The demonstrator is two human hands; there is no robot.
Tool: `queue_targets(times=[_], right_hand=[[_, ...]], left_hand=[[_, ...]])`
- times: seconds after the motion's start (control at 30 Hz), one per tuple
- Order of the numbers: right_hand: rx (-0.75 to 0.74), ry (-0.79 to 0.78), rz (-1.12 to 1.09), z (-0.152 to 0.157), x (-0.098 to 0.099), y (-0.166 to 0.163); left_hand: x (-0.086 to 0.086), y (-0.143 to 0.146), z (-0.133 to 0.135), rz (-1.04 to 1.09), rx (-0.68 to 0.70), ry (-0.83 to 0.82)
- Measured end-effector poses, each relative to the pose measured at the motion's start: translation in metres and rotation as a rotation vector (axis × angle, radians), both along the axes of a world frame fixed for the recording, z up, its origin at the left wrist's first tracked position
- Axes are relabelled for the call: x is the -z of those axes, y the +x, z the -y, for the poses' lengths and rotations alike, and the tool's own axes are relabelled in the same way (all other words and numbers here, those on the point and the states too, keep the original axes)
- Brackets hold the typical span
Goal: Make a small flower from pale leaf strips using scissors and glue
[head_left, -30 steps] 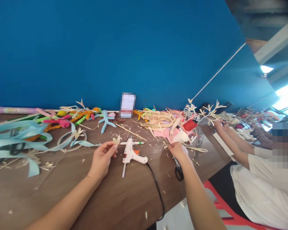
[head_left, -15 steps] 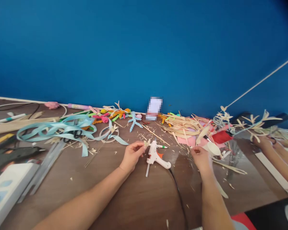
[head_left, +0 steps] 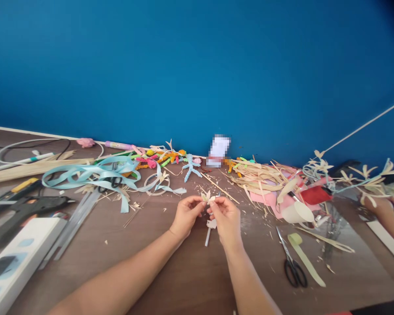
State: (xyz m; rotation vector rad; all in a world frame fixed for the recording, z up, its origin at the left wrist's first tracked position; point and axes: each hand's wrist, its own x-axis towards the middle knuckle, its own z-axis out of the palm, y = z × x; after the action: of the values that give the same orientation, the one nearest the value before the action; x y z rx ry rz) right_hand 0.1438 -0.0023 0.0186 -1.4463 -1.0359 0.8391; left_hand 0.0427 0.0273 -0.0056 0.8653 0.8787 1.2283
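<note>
My left hand [head_left: 188, 215] pinches a small cream-coloured flower [head_left: 207, 195], apparently of dried husk or leaf strips, between thumb and fingertips. My right hand [head_left: 227, 219] meets it from the other side, its thumb and forefinger closed on a pale petal at the flower's edge. Beneath the two hands lies a white hot glue gun [head_left: 211, 224], mostly covered by my right hand; a clear glue stick [head_left: 207, 237] juts from its rear. To the right of my forearm rest black-handled scissors [head_left: 294, 272] and a pale green curled strip [head_left: 307, 260].
Light blue ribbon [head_left: 85, 175] and clear glue sticks [head_left: 74, 227] lie at left, with a black glue gun [head_left: 22, 212] and a white power strip [head_left: 29, 253]. Dried strips [head_left: 262, 175] pile up at back right. Another person's hand [head_left: 381, 205] is at far right.
My right hand has moved left to join my left hand at the flower, and now covers most of the white glue gun. The scissors and green strip have come into sight.
</note>
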Motion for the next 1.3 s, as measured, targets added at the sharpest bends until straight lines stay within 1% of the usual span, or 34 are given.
queue_targets(times=[0.2,0.47,0.57,0.7,0.8,0.9,1.07,1.3], right_hand=[[0.043,0.053,0.114,0.002,0.0,-0.002],[0.074,0.128,0.256,0.004,0.003,-0.007],[0.064,0.133,0.276,0.006,0.004,-0.008],[0.054,0.132,0.279,0.007,0.006,-0.009],[0.093,0.125,0.251,0.007,0.009,-0.009],[0.127,0.113,0.22,0.007,0.011,-0.008],[0.134,0.117,0.228,0.008,0.009,-0.009],[0.188,0.106,0.203,0.006,0.01,-0.006]], left_hand=[[0.001,0.0,0.0,-0.053,0.02,0.026],[0.009,-0.001,0.0,-0.197,-0.016,0.195],[0.01,-0.001,0.0,-0.221,-0.03,0.23],[0.008,-0.001,0.0,-0.215,-0.034,0.216],[0.007,-0.001,0.001,-0.223,-0.037,0.191],[0.007,-0.002,0.002,-0.224,-0.052,0.201],[0.007,-0.002,0.004,-0.217,-0.03,0.244],[0.007,-0.002,0.003,-0.227,-0.066,0.199]])
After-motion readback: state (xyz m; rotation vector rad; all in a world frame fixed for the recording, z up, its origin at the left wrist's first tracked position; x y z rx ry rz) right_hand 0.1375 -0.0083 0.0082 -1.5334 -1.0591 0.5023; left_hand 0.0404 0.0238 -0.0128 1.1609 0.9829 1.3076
